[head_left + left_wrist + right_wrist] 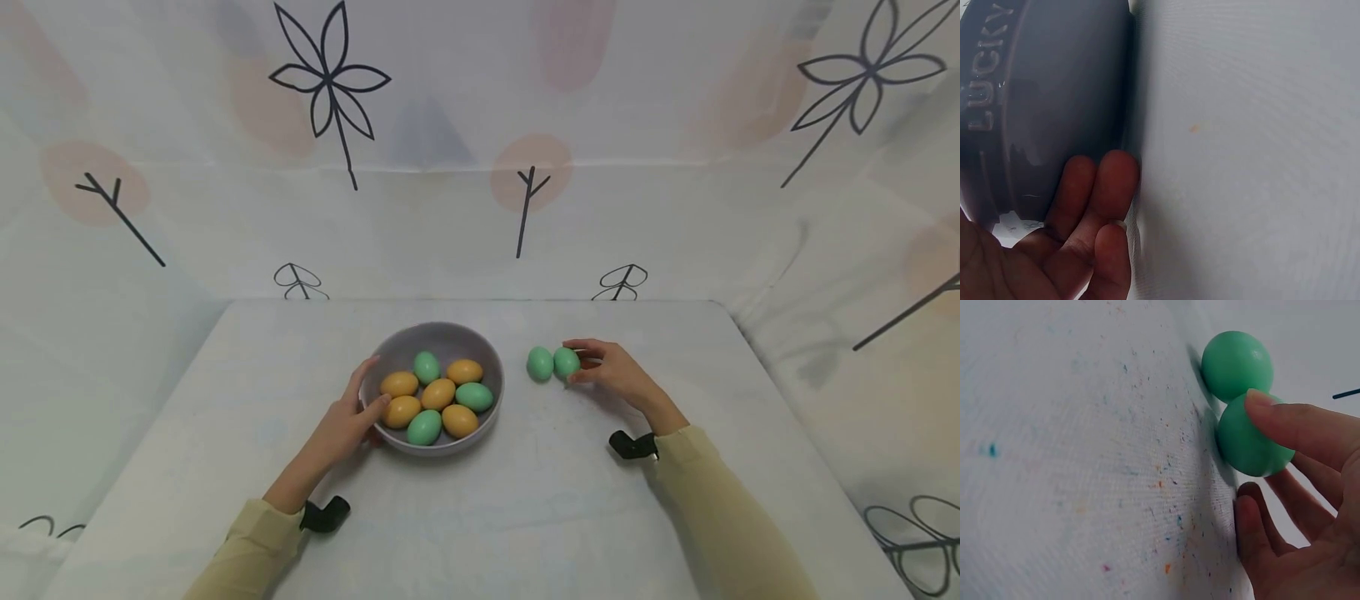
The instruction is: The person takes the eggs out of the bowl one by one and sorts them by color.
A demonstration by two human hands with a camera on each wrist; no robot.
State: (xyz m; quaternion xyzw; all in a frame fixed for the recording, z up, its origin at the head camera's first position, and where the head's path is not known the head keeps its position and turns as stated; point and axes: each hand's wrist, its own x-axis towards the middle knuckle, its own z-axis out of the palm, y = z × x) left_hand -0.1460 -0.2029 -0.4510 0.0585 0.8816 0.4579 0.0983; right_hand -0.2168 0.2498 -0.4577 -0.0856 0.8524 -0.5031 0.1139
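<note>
Pale cloth walls [450, 233], printed with leaf outlines, enclose our white-covered table [525, 517]. On it, left of centre, sits a grey bowl [450, 335], LUCKY raised on its outside; we count five yellow-orange eggs [438, 394] and three green eggs [474, 397] inside. Left hand [343, 427] grips the bowl, thumb over the rim, fingers against the outer side. Right hand [621, 377] pinches a loose green egg [567, 362] right of the bowl; touching it lies a second green egg [540, 364]. Whether the pinched egg is clear of the cloth, we cannot quite tell. Risks, as we judge: smooth shell slipping from fingertips, a nudge rolling its neighbour, or a hard pull tipping the bowl.
</note>
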